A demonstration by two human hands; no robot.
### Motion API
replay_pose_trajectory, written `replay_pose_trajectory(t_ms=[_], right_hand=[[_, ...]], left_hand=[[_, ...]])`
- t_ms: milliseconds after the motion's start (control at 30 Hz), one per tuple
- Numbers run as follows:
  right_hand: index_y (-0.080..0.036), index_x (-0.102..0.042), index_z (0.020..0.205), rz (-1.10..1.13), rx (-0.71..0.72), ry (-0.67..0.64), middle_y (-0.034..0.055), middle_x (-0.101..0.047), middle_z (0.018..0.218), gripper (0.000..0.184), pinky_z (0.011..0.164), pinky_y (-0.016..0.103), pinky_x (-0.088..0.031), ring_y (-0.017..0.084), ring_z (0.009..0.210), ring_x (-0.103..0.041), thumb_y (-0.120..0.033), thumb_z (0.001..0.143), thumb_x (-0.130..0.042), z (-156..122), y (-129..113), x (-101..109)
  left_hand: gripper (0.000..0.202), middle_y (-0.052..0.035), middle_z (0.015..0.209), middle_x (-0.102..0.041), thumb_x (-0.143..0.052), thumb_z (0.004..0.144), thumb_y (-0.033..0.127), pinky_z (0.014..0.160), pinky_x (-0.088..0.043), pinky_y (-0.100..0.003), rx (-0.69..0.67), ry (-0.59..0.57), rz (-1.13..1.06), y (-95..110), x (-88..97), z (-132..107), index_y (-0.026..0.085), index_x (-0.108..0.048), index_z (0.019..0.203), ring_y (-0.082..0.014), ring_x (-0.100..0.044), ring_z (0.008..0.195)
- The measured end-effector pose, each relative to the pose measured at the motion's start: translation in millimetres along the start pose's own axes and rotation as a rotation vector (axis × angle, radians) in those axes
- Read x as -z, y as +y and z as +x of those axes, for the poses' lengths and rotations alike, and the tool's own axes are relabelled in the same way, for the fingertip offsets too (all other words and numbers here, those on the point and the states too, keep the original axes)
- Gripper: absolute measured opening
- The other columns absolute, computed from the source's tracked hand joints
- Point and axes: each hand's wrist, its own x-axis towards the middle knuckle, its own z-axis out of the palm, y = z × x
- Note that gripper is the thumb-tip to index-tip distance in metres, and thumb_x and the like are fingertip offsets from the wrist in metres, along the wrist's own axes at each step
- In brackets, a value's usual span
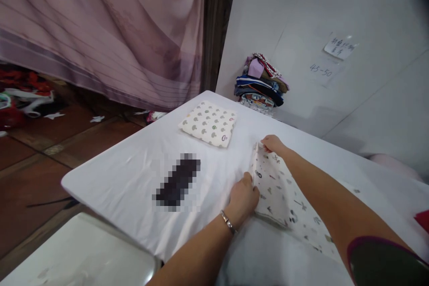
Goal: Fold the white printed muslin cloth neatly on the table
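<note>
A white cloth with small printed figures [273, 187] lies partly folded on the table, its loose part stretching to the right under my right forearm. My left hand [244, 194], with a bracelet at the wrist, grips the near end of its folded left edge. At the far corner of that same edge, my right hand [272, 144] pinches the fabric between thumb and fingers. A second cloth [209, 124], folded into a square and printed with grey mushrooms, rests flat farther back, to the left of my hands.
The white-covered table [110, 167] also carries a dark pixelated object [178, 181]. Folded clothes [259, 81] are stacked by the wall, below paper notes [339, 47]. A pink curtain [134, 22] hangs behind on the left. A pale stool-like surface [87, 250] stands at the near left.
</note>
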Motion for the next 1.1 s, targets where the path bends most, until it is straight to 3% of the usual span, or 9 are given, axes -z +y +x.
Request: replay_pose_trajectory(t_ms=[100, 233, 400, 467, 567, 700, 833, 1000, 1100], right_hand=[[-0.011, -0.062, 0.086, 0.031, 0.006, -0.008, 0.006, -0.066, 0.069, 0.013, 0.049, 0.019, -0.047, 0.01, 0.049, -0.058, -0.018, 0.083, -0.052, -8.2, 5.8, -12.7], [-0.014, -0.063, 0.09, 0.029, 0.018, 0.008, 0.004, -0.067, 0.075, 0.015, 0.052, 0.017, -0.046, 0.01, 0.057, -0.06, -0.015, 0.078, -0.054, -13.7, 3.6, -28.0], [-0.014, -0.063, 0.093, -0.004, -0.004, -0.005, 0.004, -0.068, 0.076, 0.017, 0.052, 0.016, -0.046, 0.009, 0.056, -0.06, -0.016, 0.079, -0.054, -18.0, 0.2, -23.7], [-0.012, -0.064, 0.089, -0.042, -0.024, -0.005, 0.0056, -0.067, 0.07, 0.015, 0.052, 0.017, -0.046, 0.009, 0.052, -0.06, -0.02, 0.082, -0.052, -21.5, 0.3, -20.9], [-0.011, -0.064, 0.082, -0.113, -0.05, -0.023, 0.0073, -0.064, 0.058, 0.028, 0.05, 0.022, -0.047, 0.013, 0.047, -0.059, -0.035, 0.086, -0.05, -28.7, -2.4, -23.1], [-0.01, -0.064, 0.082, -0.234, -0.051, -0.084, 0.0078, -0.062, 0.051, 0.041, 0.048, 0.026, -0.049, 0.019, 0.045, -0.06, -0.05, 0.076, -0.059, -38.7, -15.4, -32.6], [-0.007, -0.066, 0.088, -0.413, -0.062, -0.152, 0.0105, -0.064, 0.056, 0.035, 0.048, 0.03, -0.05, 0.022, 0.048, -0.062, -0.038, 0.071, -0.066, -43.8, -32.2, -36.0], [-0.004, -0.068, 0.078, -0.5, -0.081, -0.24, 0.0119, -0.063, 0.052, 0.021, 0.052, 0.03, -0.051, 0.025, 0.055, -0.065, -0.02, 0.064, -0.068, -45.5, -42.9, -33.1], [-0.003, -0.069, 0.081, -0.565, -0.069, -0.26, 0.0131, -0.066, 0.058, 0.023, 0.057, 0.029, -0.052, 0.026, 0.065, -0.067, -0.016, 0.061, -0.069, -46.7, -45.0, -33.3]], left_hand=[[0.026, -0.0143, 0.095, -0.066, -0.044, 0.082, 0.02, 0.07, -0.04, -0.031, 0.001, -0.005, -0.006, 0.2, 0.6, -0.1, 0.017, -0.044, 0.107, -0.0259, -0.063, 0.087], [0.026, -0.0143, 0.096, -0.066, -0.045, 0.082, 0.02, 0.069, -0.04, -0.03, 0.006, -0.011, -0.014, 1.0, 1.5, -0.3, 0.016, -0.044, 0.108, -0.0244, -0.063, 0.088], [0.027, -0.0149, 0.095, -0.067, -0.044, 0.081, 0.019, 0.068, -0.04, -0.03, 0.005, -0.017, -0.018, 1.7, 2.9, -0.1, 0.016, -0.043, 0.108, -0.0243, -0.063, 0.085], [0.03, -0.0155, 0.095, -0.067, -0.044, 0.081, 0.018, 0.067, -0.04, -0.03, 0.0, -0.014, -0.018, 1.5, 2.8, 0.0, 0.016, -0.043, 0.11, -0.0252, -0.063, 0.084], [0.036, -0.0155, 0.095, -0.067, -0.044, 0.081, 0.02, 0.066, -0.04, -0.03, -0.009, 0.005, -0.021, 1.2, 2.1, 0.0, 0.015, -0.041, 0.116, -0.0258, -0.063, 0.084], [0.043, -0.015, 0.099, -0.067, -0.045, 0.082, 0.022, 0.068, -0.041, -0.029, -0.005, 0.009, -0.066, 1.8, 2.2, -0.8, 0.015, -0.037, 0.123, -0.0239, -0.063, 0.084], [0.044, -0.0123, 0.101, -0.066, -0.045, 0.081, 0.022, 0.068, -0.041, -0.028, -0.001, 0.0, -0.136, 2.4, 2.9, -2.0, 0.017, -0.036, 0.124, -0.022, -0.063, 0.084], [0.042, -0.0104, 0.109, -0.062, -0.047, 0.079, 0.019, 0.07, -0.041, -0.027, -0.027, 0.052, -0.196, 3.6, 2.9, -3.1, 0.019, -0.038, 0.12, -0.0212, -0.061, 0.09], [0.041, -0.0097, 0.111, -0.06, -0.046, 0.08, 0.018, 0.076, -0.042, -0.027, -0.04, 0.066, -0.237, 5.5, 3.3, -4.0, 0.019, -0.039, 0.12, -0.0213, -0.06, 0.095]])
